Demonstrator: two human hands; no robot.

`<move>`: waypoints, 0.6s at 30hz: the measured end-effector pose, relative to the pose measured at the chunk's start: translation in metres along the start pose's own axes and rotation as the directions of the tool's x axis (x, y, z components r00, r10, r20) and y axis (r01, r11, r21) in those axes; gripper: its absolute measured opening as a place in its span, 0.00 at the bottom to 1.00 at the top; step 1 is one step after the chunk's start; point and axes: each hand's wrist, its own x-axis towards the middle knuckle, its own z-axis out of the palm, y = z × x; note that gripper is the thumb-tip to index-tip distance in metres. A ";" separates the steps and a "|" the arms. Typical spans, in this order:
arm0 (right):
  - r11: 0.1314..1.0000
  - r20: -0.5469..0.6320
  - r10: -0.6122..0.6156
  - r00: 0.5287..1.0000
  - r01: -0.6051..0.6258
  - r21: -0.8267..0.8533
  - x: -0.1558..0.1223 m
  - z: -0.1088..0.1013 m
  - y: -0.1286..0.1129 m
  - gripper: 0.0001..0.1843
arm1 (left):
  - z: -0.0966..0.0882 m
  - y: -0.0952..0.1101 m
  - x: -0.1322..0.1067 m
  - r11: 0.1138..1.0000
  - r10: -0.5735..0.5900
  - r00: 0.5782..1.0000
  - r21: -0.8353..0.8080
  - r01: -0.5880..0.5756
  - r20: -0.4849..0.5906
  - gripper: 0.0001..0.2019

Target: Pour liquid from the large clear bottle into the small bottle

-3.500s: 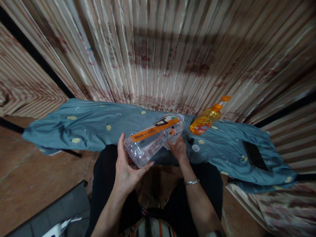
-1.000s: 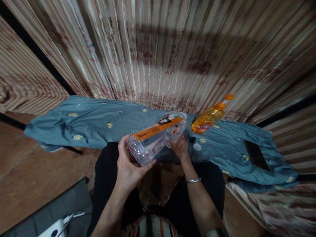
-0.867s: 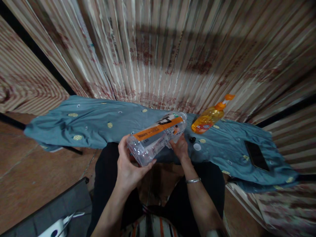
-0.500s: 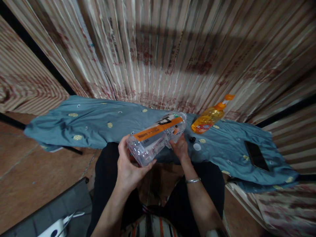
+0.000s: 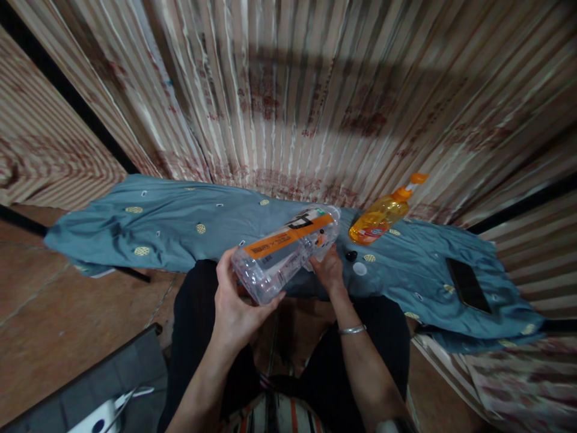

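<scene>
At the near end of the clear plastic bottle (image 5: 283,255), the fingers (image 5: 271,298) of the left hand (image 5: 234,310) curl under the ribbed base while the thumb presses the opposite side, so the base sits cupped in a closed hold. Further along, the right hand (image 5: 330,273) takes the neck end from below, its fingers closed on the bottle as far as they show; the tips are hidden behind the plastic. The bottle lies tilted between both hands, base low and toward the person, neck higher and away, held in the air over the lap and the near edge of the desk (image 5: 171,225), touching neither. An orange label band runs along its upper side. It looks empty or nearly so, and is therefore likely light; the thin clear wall would probably dent under a hard squeeze and feel slick, which makes the stiffer base and neck the safer places to take hold. A silver bracelet (image 5: 352,329) circles the right wrist. Just beyond the right hand, on the blue cloth over the desk, lie a small black cap (image 5: 351,255) and a white cap (image 5: 359,269), near each other but apart. Behind them stands an orange pump bottle (image 5: 381,218), and well to the right a dark phone (image 5: 469,284) lies flat. A striped curtain (image 5: 293,90) hangs behind the desk.
</scene>
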 end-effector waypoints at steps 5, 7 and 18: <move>0.995 0.050 0.088 0.995 -0.090 0.048 0.000 -0.004 -0.006 0.37 | 0.000 0.000 -0.001 1.000 -0.008 1.000 0.010 0.007 0.008 0.53; 0.995 0.043 0.080 0.996 -0.083 0.062 0.000 -0.003 -0.004 0.36 | 0.000 0.000 -0.001 1.000 -0.009 1.000 0.016 0.009 0.014 0.52; 0.995 0.017 0.053 0.998 -0.054 0.085 0.000 0.001 0.001 0.35 | -0.001 -0.002 -0.002 0.999 0.014 1.000 0.033 -0.014 0.008 0.53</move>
